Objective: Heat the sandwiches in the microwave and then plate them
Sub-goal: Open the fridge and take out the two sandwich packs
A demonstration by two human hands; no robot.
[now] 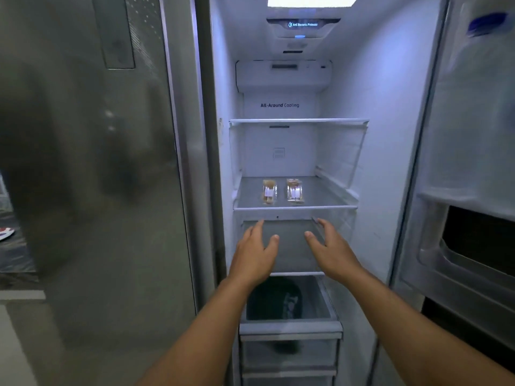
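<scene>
At frame centre we see the glass shelf (328, 192) bare around two wrapped sandwiches (281, 191), with tall clearance beneath the upper shelf (298, 120). Its front rail separates the spread left hand (255, 253) and right hand (333, 250) from them. The open door (471, 151) bounds the right.

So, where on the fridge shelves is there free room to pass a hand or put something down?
The top shelf looks bare. The middle shelf is free on both sides of the two wrapped sandwiches, more on the right. Between them the gap is narrow. The left hand and right hand are open, below that shelf.
</scene>
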